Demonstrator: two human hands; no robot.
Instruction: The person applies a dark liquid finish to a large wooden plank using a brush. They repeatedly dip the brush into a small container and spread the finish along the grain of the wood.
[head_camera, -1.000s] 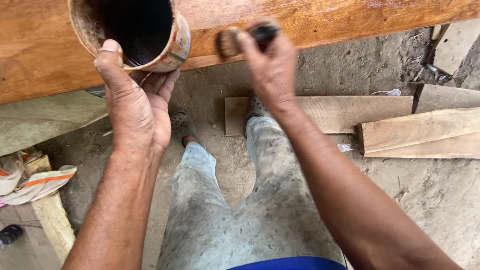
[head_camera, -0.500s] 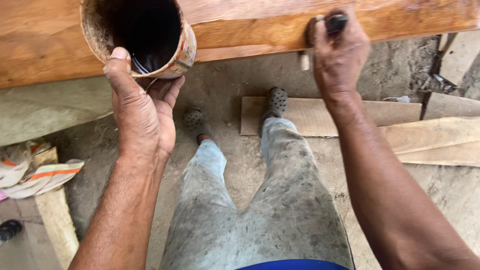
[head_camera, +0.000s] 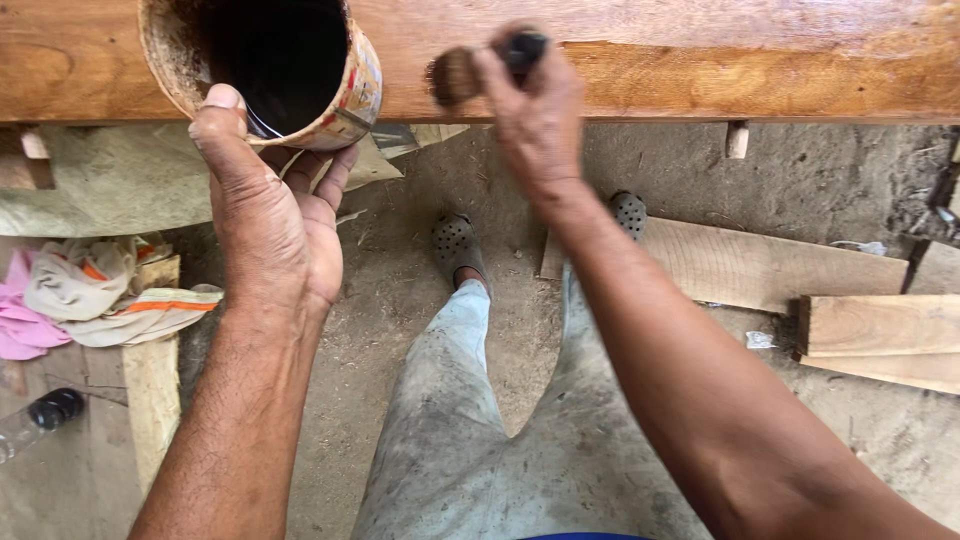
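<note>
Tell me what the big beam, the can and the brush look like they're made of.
The beam looks like solid wood with a wet, glossy reddish coat: grain shows under the sheen. The can in the left hand seems to be thin metal, its rim crusted and stained. The brush in the right hand has brown bristles and a dark handle, perhaps plastic; blur leaves that open.

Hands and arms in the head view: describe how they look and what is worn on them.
Both arms are bare to the frame edge: no sleeves, gloves, watch or rings show. The left hand and right hand look work-worn, with short nails. The forearms are lean and veined; the right hand is slightly motion-blurred.
</note>
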